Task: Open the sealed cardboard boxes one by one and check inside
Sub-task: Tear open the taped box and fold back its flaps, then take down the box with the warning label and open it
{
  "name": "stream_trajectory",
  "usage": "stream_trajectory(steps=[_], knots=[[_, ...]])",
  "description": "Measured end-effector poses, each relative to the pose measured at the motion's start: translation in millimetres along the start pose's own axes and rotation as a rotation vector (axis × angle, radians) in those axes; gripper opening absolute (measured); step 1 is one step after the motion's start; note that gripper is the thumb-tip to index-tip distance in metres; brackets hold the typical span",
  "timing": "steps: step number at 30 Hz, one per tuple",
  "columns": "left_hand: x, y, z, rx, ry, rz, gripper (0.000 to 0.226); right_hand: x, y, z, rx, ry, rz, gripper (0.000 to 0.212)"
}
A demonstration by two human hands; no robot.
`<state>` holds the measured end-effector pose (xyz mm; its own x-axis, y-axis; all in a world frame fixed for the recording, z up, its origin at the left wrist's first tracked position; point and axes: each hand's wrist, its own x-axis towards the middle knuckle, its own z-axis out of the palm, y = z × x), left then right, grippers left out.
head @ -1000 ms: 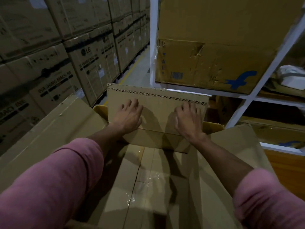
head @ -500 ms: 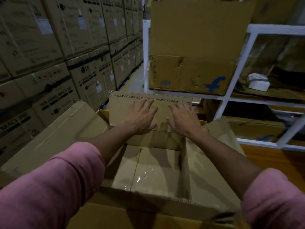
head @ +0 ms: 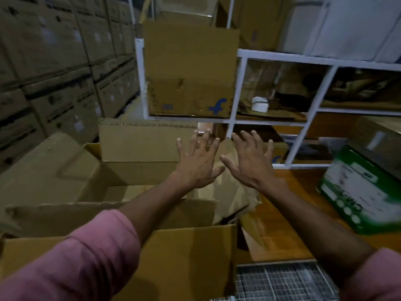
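The open brown corrugated cardboard box [head: 134,192] sits in the near left of the scene, mouth upward, its long axis running left to right. Its far flap [head: 143,140] stands upright and its left flap [head: 43,170] slopes outward. The left hand [head: 196,165] and right hand [head: 249,164] hover above its far right corner, fingers spread, grasping nothing. A glossy green-and-white carton [head: 360,192] lies tilted on the wooden surface [head: 280,231] to the right.

Pink fabric sleeves, pushed up to mid-forearm on both arms, cuffs bunched. Left hand [head: 196,168] and right hand [head: 249,166] bare; no rings visible.
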<state>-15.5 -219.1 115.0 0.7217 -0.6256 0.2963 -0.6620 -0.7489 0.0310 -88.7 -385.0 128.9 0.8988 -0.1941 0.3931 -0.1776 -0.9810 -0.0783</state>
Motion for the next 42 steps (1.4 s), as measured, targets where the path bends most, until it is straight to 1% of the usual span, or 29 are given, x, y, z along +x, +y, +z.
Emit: stream_trajectory(steps=[3,7,10,14,18,20,24,28,31,32,34,36,37,39,42], knots=[[11.7,43.6,-4.1,-0.038,0.005,0.049,0.083,-16.8,42.5,-20.7,-0.010,0.007,0.079,0.079],[33.4,104.9,-4.9,-0.031,0.017,0.136,0.086,-34.8,107.2,-38.5,-0.023,0.055,0.138,0.078],[55.7,161.6,0.6,-0.029,0.031,0.163,0.085,-45.1,159.9,-47.2,-0.036,0.069,0.169,0.076],[93.6,245.5,17.8,-0.071,0.043,0.170,0.083,-51.6,241.2,-58.2,-0.029,0.077,0.164,0.076],[138.5,332.6,35.6,-0.112,-0.007,0.168,0.085,-49.7,335.5,-80.0,-0.028,0.085,0.178,0.078],[162.6,374.3,40.9,-0.136,-0.017,0.176,0.084,-48.0,382.2,-92.4,-0.038,0.066,0.153,0.082],[202.4,447.8,44.6,-0.190,-0.033,0.162,0.080,-41.6,464.3,-112.3,-0.039,0.021,0.153,0.073],[236.7,500.8,51.8,-0.202,-0.074,0.195,0.080,-36.3,538.4,-126.8,-0.020,0.022,0.207,0.072],[257.3,533.8,53.6,-0.224,-0.056,0.246,0.078,-36.8,587.0,-127.8,-0.011,0.038,0.255,0.058],[262.8,543.4,53.8,-0.239,-0.047,0.267,0.077,-38.7,600.5,-126.1,0.005,0.036,0.274,0.061],[272.7,560.1,55.2,-0.260,-0.041,0.311,0.079,-45.2,619.8,-120.4,0.040,0.022,0.301,0.072],[280.9,573.0,60.9,-0.226,-0.066,0.354,0.086,-53.2,630.4,-109.9,0.086,-0.002,0.352,0.066],[284.3,578.2,65.5,-0.203,-0.079,0.372,0.089,-56.7,631.4,-104.1,0.121,-0.007,0.372,0.064],[291.0,584.6,75.0,-0.192,-0.097,0.386,0.091,-62.2,626.1,-93.5,0.158,0.013,0.372,0.069],[298.7,579.1,83.7,-0.216,-0.081,0.375,0.085,-58.8,607.9,-86.2,0.161,0.055,0.349,0.070]])
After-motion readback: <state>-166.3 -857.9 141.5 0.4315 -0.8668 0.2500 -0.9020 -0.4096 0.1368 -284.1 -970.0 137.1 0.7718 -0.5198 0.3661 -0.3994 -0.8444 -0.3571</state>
